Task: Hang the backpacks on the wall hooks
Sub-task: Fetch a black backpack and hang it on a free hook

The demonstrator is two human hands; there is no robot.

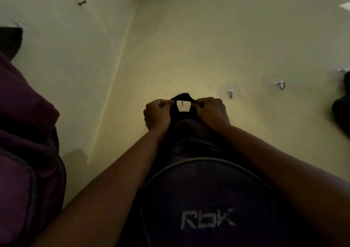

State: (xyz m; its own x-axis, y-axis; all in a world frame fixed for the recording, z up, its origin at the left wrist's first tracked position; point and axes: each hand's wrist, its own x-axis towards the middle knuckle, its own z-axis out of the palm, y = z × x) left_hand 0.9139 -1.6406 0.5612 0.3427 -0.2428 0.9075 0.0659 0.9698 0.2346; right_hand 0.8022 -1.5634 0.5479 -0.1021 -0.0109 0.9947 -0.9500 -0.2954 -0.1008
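Navy backpack (pixel 198 199): fills the lower centre of the frame, held up against a yellow wall (pixel 189 38), grey logo facing the camera.
Carry loop (pixel 182 100): pulled flat at centre frame, just above the bag's top, its opening held wide.
Hook (pixel 182 103): a small metal prong shows through the loop's opening; whether the strap already rests on it cannot be told.
Left hand (pixel 157 114): fingers and thumb pinched together on the loop's left end.
Right hand (pixel 210 110): curled tight, pinching the loop's right end.
Step in hand: seating the loop over the hook, by the look of it.
Doing it well: likely means keeping the strap taut, lifting it clear of the prong's tip, then lowering until it settles at the prong's root against the wall, and letting go one hand at a time once the hook takes the weight.
Risk: dim light and a small prong; a strap left on the tip could slide off.
Two more hooks (pixel 230 93) (pixel 280 84): right of centre, same wall.
Purple backpack (pixel 28 133): left edge of the frame; its support is out of view.
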